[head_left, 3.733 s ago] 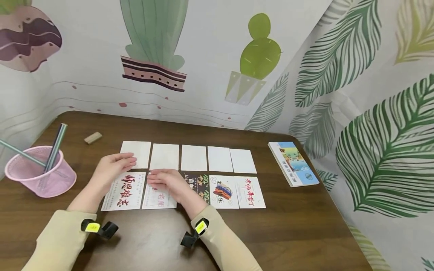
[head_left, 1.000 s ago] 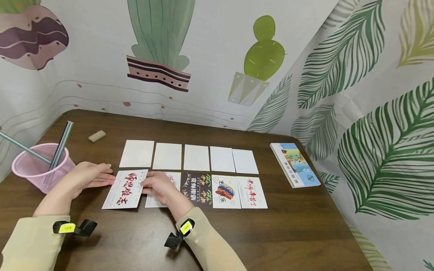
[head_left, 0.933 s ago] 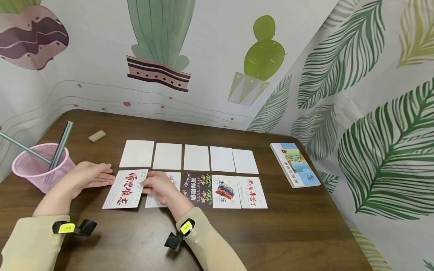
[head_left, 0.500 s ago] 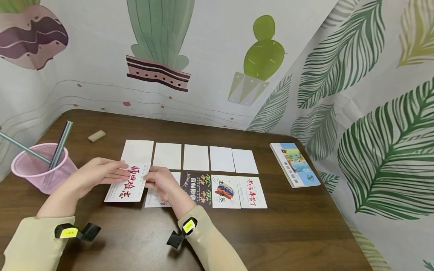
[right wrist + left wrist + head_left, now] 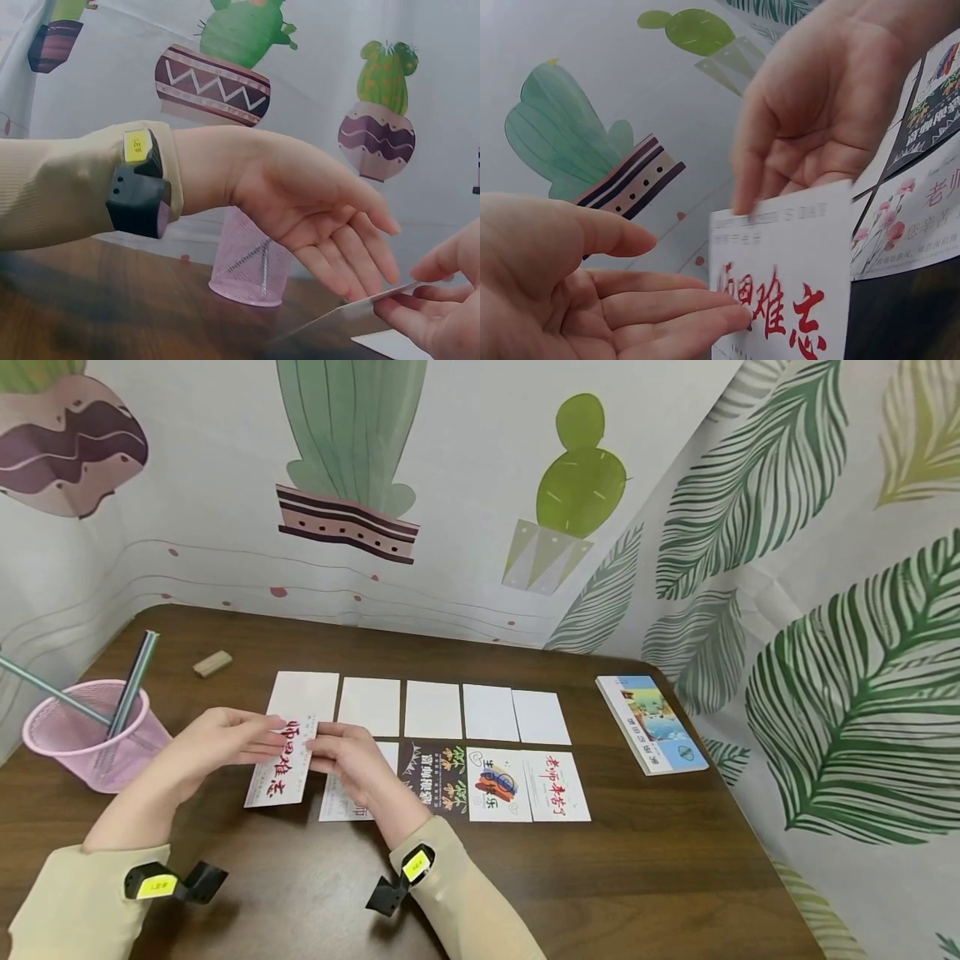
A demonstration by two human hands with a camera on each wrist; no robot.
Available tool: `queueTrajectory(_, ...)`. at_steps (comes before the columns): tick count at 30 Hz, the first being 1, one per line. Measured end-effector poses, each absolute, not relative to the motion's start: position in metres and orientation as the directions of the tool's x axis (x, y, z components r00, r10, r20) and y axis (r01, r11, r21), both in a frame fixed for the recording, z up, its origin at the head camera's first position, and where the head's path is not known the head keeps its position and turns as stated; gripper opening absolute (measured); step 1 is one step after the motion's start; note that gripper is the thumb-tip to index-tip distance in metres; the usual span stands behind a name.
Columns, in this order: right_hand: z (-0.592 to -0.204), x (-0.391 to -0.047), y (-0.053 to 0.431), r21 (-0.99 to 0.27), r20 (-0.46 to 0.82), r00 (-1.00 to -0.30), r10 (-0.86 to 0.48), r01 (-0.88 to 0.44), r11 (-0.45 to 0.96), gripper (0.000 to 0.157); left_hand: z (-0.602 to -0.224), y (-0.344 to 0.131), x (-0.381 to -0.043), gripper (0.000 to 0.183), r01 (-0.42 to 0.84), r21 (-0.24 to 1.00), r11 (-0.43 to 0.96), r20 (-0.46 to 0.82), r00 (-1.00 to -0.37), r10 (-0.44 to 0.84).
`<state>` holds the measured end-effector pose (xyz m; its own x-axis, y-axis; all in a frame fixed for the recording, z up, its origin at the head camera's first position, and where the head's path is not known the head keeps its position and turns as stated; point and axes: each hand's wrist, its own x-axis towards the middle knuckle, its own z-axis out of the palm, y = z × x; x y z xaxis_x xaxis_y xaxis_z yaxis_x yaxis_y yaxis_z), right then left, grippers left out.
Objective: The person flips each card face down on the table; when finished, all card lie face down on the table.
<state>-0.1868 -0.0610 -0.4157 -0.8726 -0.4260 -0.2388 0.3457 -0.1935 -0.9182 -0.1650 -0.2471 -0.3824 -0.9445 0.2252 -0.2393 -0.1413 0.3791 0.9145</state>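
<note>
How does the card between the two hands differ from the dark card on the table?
The held card is white with red characters, whereas the dark card has pale characters and coloured plant drawings. The right hand pinches the held card at a tilt; the dark card lies flat on the table. Both show their printed side.

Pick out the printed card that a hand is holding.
The leftmost printed card, with large red characters: the right hand pinches it at a tilt, while the other four printed cards lie flat on the table.
</note>
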Motion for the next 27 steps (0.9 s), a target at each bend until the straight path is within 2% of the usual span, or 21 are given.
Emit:
queueTrajectory(7,-0.410,-0.183,-0.066,-0.929,-0.209,-0.875,-0.436,0.317,-0.192,0.036,-0.377,-0.244,-0.163,0.057,-0.155,0.910,0.385,-0.241,-0.952,0.186)
queueTrajectory(19,-0.406,-0.184,-0.070,-0.909,-0.245,-0.880,-0.408,0.355,-0.219,0.034,-0.376,-0.236,-0.162,0.058,-0.164,0.902,0.398,-0.244,-0.957,0.158)
queueTrajectory(27,-0.401,-0.183,-0.068,-0.908,-0.237,-0.867,-0.438,0.358,-0.217,0.033,-0.372,-0.234,-0.159,0.059,-0.133,0.911,0.391,-0.202,-0.969,0.141)
